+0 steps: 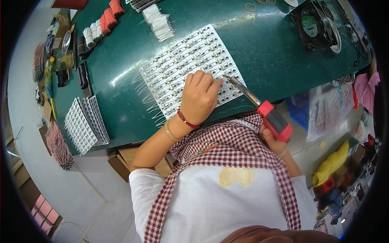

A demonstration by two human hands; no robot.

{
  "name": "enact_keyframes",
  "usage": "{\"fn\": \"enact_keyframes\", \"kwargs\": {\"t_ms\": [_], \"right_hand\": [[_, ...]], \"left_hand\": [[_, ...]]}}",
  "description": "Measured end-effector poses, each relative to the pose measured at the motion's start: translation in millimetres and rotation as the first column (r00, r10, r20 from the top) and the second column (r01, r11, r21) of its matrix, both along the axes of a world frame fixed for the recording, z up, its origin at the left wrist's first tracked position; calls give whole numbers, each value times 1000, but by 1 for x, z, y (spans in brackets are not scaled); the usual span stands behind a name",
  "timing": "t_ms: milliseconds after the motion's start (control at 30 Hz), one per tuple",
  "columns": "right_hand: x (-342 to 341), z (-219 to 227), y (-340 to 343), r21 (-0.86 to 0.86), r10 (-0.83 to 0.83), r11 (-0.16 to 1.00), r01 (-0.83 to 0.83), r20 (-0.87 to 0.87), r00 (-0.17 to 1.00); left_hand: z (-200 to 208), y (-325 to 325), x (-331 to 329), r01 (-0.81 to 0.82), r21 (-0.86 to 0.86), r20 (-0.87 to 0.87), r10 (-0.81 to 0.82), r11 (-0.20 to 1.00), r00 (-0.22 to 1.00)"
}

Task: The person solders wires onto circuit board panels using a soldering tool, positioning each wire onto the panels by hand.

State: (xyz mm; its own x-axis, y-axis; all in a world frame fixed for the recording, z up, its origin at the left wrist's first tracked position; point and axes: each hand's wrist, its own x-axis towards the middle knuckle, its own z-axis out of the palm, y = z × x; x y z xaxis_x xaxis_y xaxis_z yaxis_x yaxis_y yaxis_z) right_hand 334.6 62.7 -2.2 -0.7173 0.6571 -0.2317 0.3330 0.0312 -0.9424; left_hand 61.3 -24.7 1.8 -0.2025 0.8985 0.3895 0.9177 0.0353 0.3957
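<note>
Head view: left grip (200,97) bunches together over studded panel (182,54); right grip (274,142) clamps soldering iron (274,121). Glossy table (263,46) opens upper-right.

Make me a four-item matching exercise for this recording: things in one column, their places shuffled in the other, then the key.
Things
1. Soldering iron
2. Wired white circuit panel
3. Black fan
4. Stacked white panels

Places
A. Toward the right end of the green table
B. Beneath the left hand
C. At the table's near left corner
D. In the right hand

Pairs: 1-D, 2-B, 3-A, 4-C
</note>
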Motion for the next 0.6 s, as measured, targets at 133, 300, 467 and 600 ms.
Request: {"fn": "enact_keyframes", "kwargs": {"t_ms": [133, 300, 467, 600], "right_hand": [[0, 0, 0, 15, 6, 1000, -6, 10, 1000], [-2, -2, 1, 88, 41, 995, -42, 13, 999], [-2, 2, 1, 70, 32, 997, -31, -8, 999], [-1, -1, 0, 54, 16, 998, -16, -5, 1000]], "left_hand": [[-2, 0, 0, 4, -17, 17, -3, 1000, 1000], [-1, 3, 1, -23, -3, 15, 23, 1000, 1000], [-2, 3, 1, -27, -10, 16, 27, 1000, 1000], [-2, 3, 1, -28, -3, 12, 28, 1000, 1000]]}}
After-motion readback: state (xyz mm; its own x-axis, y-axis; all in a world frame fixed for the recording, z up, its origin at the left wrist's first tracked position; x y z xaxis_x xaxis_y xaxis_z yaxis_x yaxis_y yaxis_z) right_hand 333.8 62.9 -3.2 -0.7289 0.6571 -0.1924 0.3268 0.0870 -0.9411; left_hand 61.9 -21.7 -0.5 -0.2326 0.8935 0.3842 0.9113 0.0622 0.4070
